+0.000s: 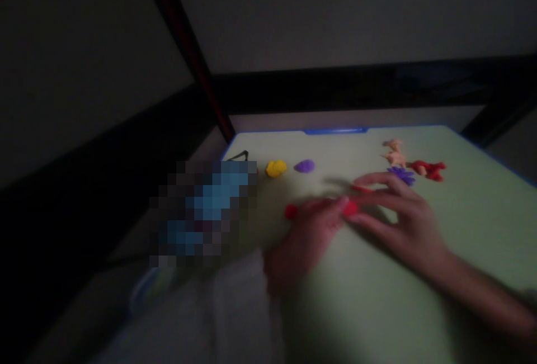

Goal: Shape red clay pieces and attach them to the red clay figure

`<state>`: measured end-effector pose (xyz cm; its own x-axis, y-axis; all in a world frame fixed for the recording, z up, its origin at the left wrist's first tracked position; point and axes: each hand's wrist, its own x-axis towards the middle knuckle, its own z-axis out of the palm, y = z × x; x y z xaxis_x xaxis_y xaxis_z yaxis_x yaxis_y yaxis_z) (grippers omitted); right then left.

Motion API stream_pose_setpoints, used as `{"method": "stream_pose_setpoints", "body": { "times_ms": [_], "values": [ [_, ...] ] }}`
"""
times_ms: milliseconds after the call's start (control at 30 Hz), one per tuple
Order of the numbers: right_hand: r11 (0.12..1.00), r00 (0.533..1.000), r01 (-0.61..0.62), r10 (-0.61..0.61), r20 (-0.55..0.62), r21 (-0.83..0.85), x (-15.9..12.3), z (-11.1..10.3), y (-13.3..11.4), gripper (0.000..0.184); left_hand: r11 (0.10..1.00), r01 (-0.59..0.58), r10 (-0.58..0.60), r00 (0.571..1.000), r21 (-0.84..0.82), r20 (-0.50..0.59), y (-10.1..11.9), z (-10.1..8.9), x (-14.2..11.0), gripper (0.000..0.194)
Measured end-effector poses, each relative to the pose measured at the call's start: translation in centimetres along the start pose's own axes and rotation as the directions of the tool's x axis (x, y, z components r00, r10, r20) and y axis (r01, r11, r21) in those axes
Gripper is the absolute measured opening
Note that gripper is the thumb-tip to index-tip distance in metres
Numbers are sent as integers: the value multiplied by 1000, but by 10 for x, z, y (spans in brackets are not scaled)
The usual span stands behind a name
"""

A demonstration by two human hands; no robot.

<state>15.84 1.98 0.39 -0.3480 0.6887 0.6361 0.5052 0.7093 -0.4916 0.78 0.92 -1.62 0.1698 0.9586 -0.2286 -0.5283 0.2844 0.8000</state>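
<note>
My left hand [312, 221], in a pale sleeve, is over the table with its fingers closed. Its thumb tip touches a small red lump of modelling clay [351, 208]. From the other side my right hand [405, 218] pinches that same lump between thumb and finger. A thin red piece of clay [363, 188] shows just under the upper fingers of my right hand. Another red clay ball [291, 211] is at the far side of my left hand; whether the fingers touch it I cannot tell. The picture is dim and blurred.
On the pale table [474, 230] are a yellow clay lump [276, 168] and a purple one [305, 166]. Beyond my right hand lie a purple fringed piece [401, 175], a red shaped piece [430, 170] and peach pieces [395, 157]. A blurred-out area covers the left edge.
</note>
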Motion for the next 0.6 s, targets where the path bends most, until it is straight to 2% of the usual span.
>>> {"method": "stream_pose_setpoints", "body": {
  "times_ms": [67,233,467,600],
  "values": [
    [1000,1000,2,-2,12,2,0,0,0,16,1000,-7,7,1000,-15,-4,-1,0,2,20],
    [1000,1000,19,-19,18,-10,1,0,-2,20,1000,17,-16,998,-12,65,-2,-1,2,14],
    [1000,1000,2,-2,23,11,1,0,0,17,999,16,-17,999,-43,-28,-1,-2,4,18],
    [1000,1000,15,-15,23,12,1,0,1,21,1000,5,-4,997,-19,78,-1,-2,3,15]
  ]
}}
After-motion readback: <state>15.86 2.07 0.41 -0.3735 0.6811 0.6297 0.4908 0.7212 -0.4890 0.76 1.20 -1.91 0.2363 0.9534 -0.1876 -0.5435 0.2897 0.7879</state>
